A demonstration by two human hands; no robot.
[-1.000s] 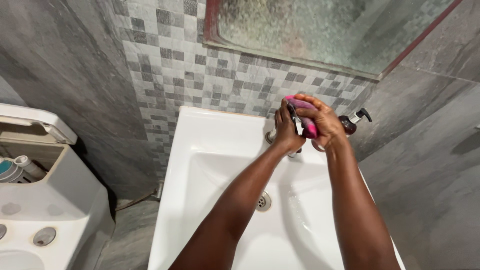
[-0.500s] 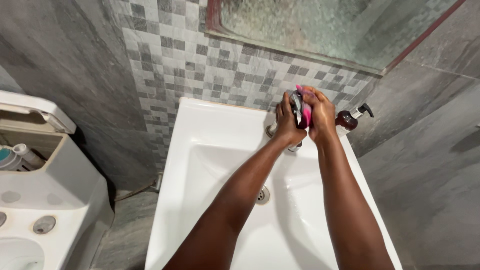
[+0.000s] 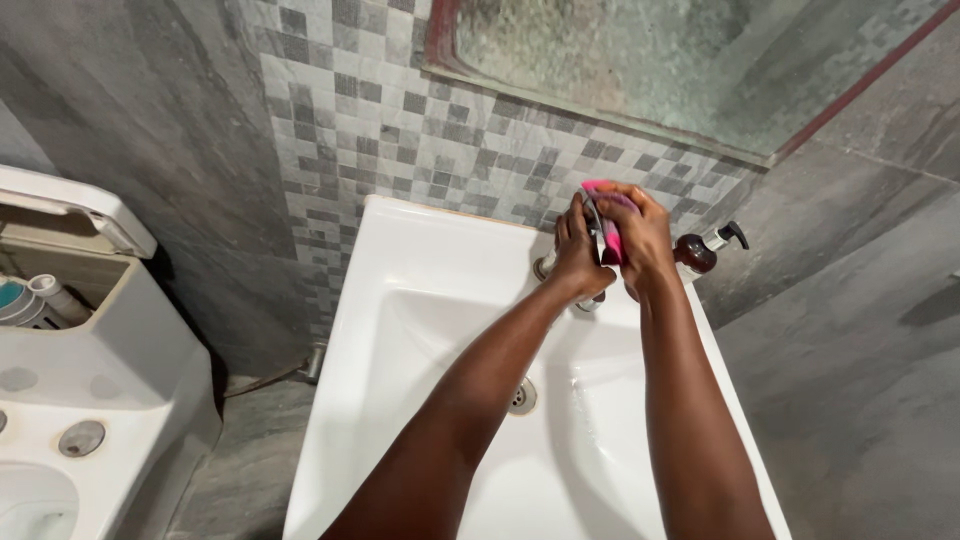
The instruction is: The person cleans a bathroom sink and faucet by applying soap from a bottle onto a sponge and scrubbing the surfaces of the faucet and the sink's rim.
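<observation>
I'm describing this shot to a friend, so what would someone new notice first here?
First, the two hands meeting over the back of the white sink: the right hand and left hand together grip a pink object above the tap. Next, the brown pump bottle on the sink's right rear corner, and the open toilet tank at far left.

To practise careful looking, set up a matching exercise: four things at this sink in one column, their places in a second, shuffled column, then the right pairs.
Things:
1. pink pad
2. drain
3. pump bottle
4. mirror

Places:
A. on the wall above the sink
B. in the bottom of the basin
C. between the left hand and right hand
D. at the sink's right back corner

Pairs: 1-C, 2-B, 3-D, 4-A
</observation>
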